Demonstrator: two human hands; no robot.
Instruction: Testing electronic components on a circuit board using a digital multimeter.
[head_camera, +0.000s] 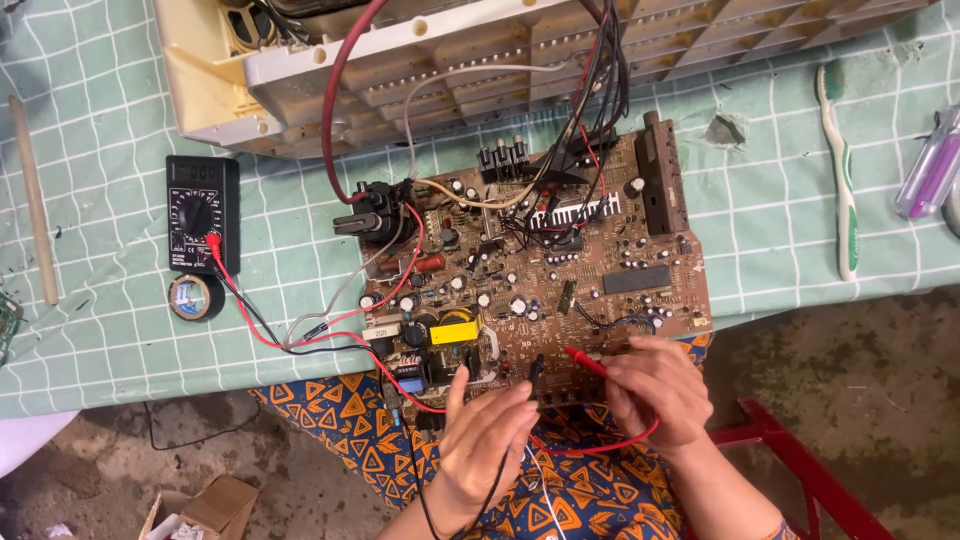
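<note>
The left hand (490, 440) is closed around the black multimeter probe (534, 372), holding it like a pen, with the tip resting on the near edge of the circuit board (560, 270). The right hand (655, 390) pinches the red multimeter probe (585, 360) between thumb and fingers, and its tip points to the same near edge, just beside the black one. Both probes look light and stiff, with smooth plastic handles; I judge the best place to hold them is on the handle, well back from the metal tip, as both hands do here.

The board lies at the near edge of the bench, partly over the person's lap, which is covered by an orange patterned cloth (340, 420). The board is probably rigid but fragile: many small capacitors, a yellow block component (454, 332) and thin wires stand on it, so it should be taken by its bare edges only.

The red lead (250, 320) and the black lead (262, 322) run left across the green checked tablecloth (110, 300) to the black digital multimeter (203, 214), and a roll of black tape (190, 297) lies touching its near end. A beige plastic housing (300, 70) stands at the far edge of the bench, joined to the board by a bundle of cables. A toothbrush (843, 170) lies towards the right edge, and a wooden stick (35, 200) towards the left edge.
</note>
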